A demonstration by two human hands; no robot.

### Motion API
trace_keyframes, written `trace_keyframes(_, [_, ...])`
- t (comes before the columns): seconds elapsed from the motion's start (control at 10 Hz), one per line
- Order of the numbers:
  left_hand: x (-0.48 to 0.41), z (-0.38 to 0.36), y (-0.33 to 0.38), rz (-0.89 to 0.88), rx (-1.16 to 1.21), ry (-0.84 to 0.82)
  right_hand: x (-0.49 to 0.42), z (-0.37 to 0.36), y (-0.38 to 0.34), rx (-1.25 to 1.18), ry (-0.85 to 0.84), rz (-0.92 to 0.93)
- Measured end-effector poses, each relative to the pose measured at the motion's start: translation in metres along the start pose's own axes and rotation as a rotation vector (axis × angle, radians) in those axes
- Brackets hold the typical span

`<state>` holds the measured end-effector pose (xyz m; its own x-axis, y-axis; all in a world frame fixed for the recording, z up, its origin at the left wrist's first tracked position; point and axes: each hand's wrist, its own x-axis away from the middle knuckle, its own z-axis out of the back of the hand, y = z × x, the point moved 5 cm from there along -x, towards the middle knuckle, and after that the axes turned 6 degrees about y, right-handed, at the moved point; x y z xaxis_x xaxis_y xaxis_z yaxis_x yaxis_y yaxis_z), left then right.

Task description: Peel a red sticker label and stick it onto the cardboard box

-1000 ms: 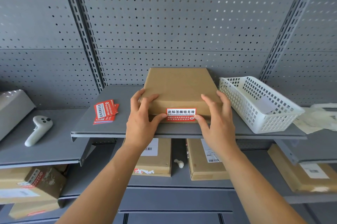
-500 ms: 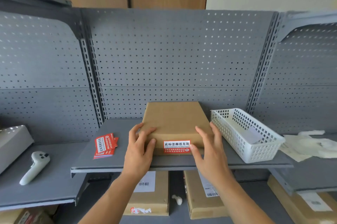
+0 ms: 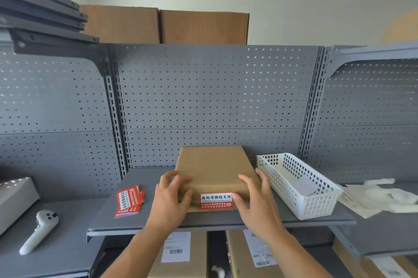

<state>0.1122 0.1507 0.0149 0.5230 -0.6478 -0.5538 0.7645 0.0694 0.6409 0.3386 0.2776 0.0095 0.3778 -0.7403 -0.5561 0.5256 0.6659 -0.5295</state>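
The cardboard box [image 3: 213,170] lies at the shelf [image 3: 144,214] front edge, long axis running toward the pegboard. The red sticker label [image 3: 216,200] is stuck across its near face, between both hands. The left hand [image 3: 170,198] and right hand [image 3: 254,200] are spread, flanking the near corners. The white basket [image 3: 298,183], just right, holds a pale scrap.

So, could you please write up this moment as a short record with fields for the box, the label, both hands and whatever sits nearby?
box: cardboard box lying flat on the grey shelf
label: red sticker label stuck over the box's near top edge and front face
left hand: left hand on the box's near left corner, fingers spread
right hand: right hand on the near right corner, thumb beside the label
spare labels: stack of red stickers left of the box
basket: white basket right of the box
controller: white controller on the lower left shelf
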Motion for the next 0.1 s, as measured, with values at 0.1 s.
trace_keyframes(0.1, [-0.0230, 0.0202, 0.0203, 0.003, -0.079, 0.087, -0.0132, 0.0197, -0.0033, 0.012, -0.005, -0.003])
